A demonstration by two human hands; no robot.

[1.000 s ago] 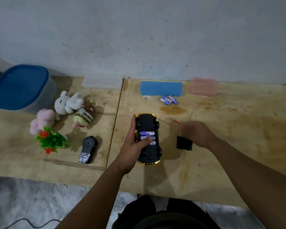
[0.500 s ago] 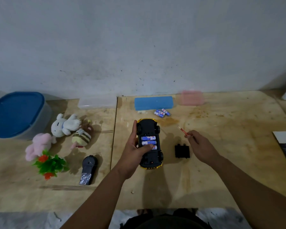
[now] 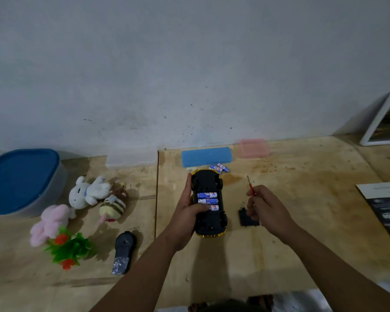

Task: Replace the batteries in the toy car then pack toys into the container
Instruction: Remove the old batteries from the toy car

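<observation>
The black and yellow toy car [image 3: 208, 219] lies upside down at mid-table, its battery bay open with three blue batteries [image 3: 207, 201] inside. My left hand [image 3: 186, 212] grips the car's left side, thumb pressing on the nearest battery. My right hand [image 3: 265, 209] holds a small red screwdriver [image 3: 250, 186], tip pointing up and away, just above the black battery cover [image 3: 248, 218] lying on the table. Loose batteries [image 3: 221, 167] lie behind the car. The grey container with a blue lid [image 3: 20, 179] stands far left.
A white plush [image 3: 88, 191], a striped bee plush [image 3: 113, 206], a pink plush [image 3: 52, 222], a plastic plant [image 3: 69, 248] and a black remote [image 3: 123, 252] lie left. A blue box [image 3: 206, 156], pink box [image 3: 253, 147] and clear box [image 3: 132, 158] sit by the wall. Booklet [image 3: 385, 206] on the right.
My right hand left the battery cover, picked up the red screwdriver and raised it. The camera tilted upward. My left hand kept its hold on the car.
</observation>
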